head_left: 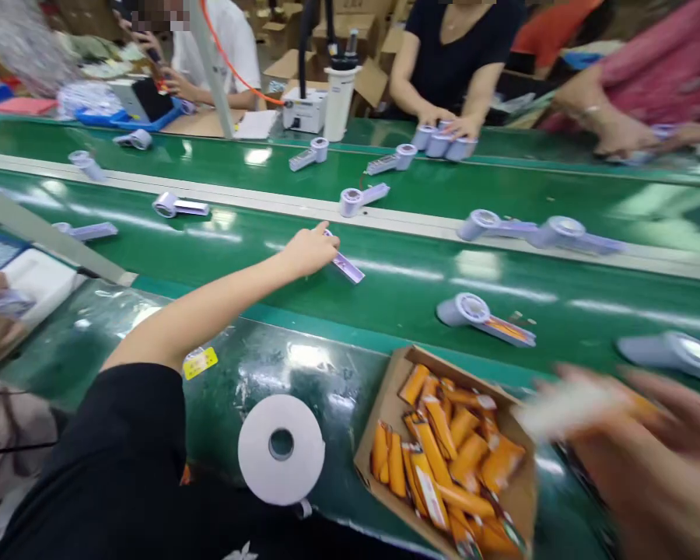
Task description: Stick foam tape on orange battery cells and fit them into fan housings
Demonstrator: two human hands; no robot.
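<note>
My left hand (pixel 310 249) reaches out over the green conveyor belt (pixel 385 288) and closes on a lilac handheld fan (pixel 345 267) lying on it. Only the fan's handle shows past my fingers. My right hand (pixel 647 451) is blurred at the lower right, above the corner of a cardboard box (pixel 385 404) full of orange packets (pixel 443 451). It grips a pale, blurred stick-like item (pixel 565 408) with an orange end. Another lilac fan (pixel 478 315) with an orange packet on its handle lies on the belt near the box.
Several more lilac fans (pixel 537 232) lie along both belt lanes. A white tape roll (pixel 281 447) lies beside the box. Across the belt, other people's hands (pixel 449 128) handle fans. A white machine (pixel 306 109) and cartons stand at the far side.
</note>
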